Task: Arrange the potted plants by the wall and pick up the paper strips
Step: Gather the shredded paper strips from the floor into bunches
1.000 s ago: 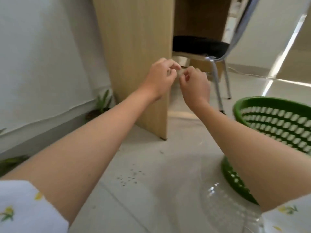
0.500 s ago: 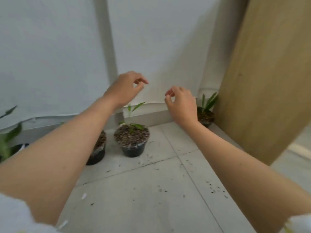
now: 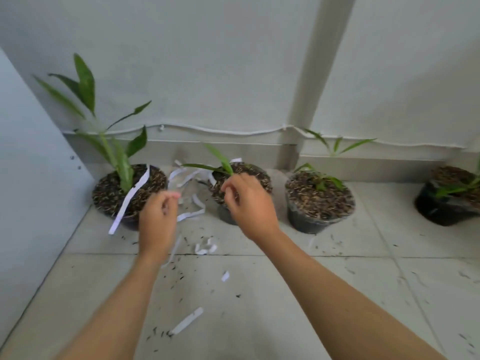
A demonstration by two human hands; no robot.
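Paper strips [image 3: 186, 321]: thin white paper, matt, some curled. Pots [image 3: 309, 222]: dark plastic w/ slight sheen, thin and crinkly at rim. Potting mix [image 3: 318, 198]: coarse, rough, husk-like bits, brown. Floor tiles [image 3: 337, 294]: pale, smooth, low gloss, dusted w/ dark crumbs. Wall [image 3: 207, 61]: painted, matt, smooth. Leaves [image 3: 84, 81]: green, waxy-looking.

Four potted plants stand in a row on the floor [image 3: 337, 294] along the foot of the wall [image 3: 207, 61]. The leftmost pot [image 3: 111, 193] sits in the floor's left corner, with a paper strip [image 3: 130, 198] draped over its rim. The second pot [image 3: 259, 183] stands to its right, and a tangle of strips [image 3: 187, 178] lies between them. The third pot [image 3: 319, 203] is just right of the second; the fourth pot [image 3: 449, 201] stands apart, farther right. In front of the row lie loose strips: a curled strip [image 3: 206, 246], a small scrap [image 3: 225, 276] and a long strip [image 3: 187, 320] nearest the viewer.
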